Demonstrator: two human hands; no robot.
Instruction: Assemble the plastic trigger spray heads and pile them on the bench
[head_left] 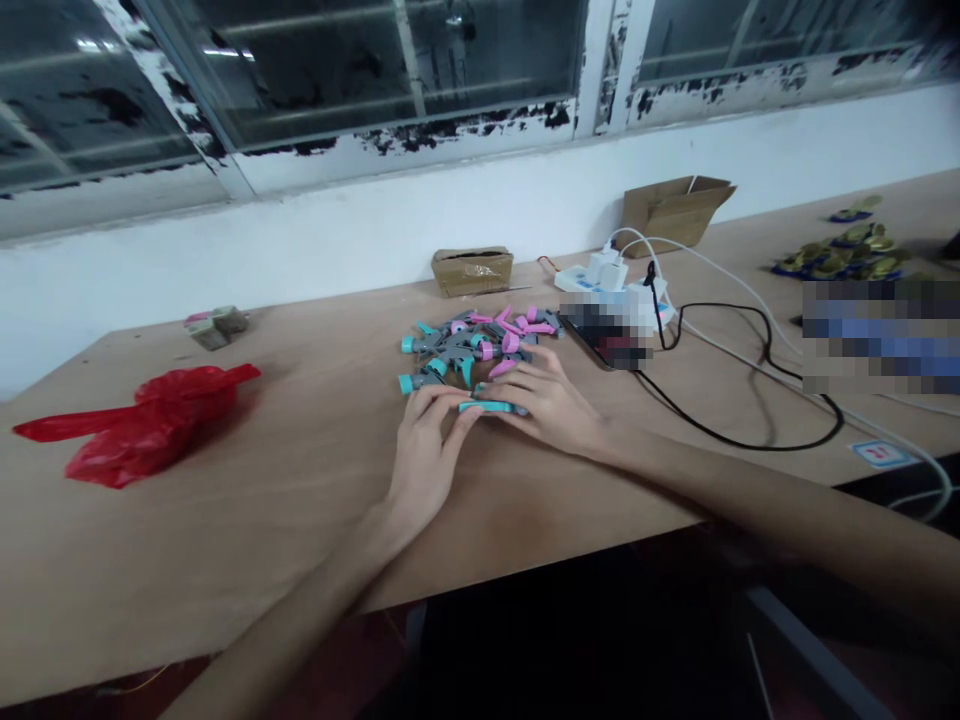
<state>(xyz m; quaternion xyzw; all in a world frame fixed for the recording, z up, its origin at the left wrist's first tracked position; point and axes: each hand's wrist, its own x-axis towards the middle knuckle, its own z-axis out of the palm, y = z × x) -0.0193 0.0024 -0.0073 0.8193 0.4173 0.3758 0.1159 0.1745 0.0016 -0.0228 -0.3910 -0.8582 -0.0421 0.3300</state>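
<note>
A heap of small grey, teal and pink plastic parts point(474, 345) lies on the wooden table point(300, 470), just beyond my hands. My left hand point(426, 450) and my right hand point(547, 400) meet at the near edge of the heap. Together their fingertips pinch one teal and grey part point(491, 405) that rests low over the table. My left fingers are curled onto its left end. My right fingers are closed over its right end and partly cover it.
A red plastic bag point(142, 425) lies at the left. Small blocks point(214, 326) sit behind it. A taped carton point(472, 270) and an open carton point(671, 210) stand by the wall. A power strip with chargers point(611, 280), a phone and cables point(750, 400) lie to the right. Blue-gold pieces point(840, 255) are at the far right.
</note>
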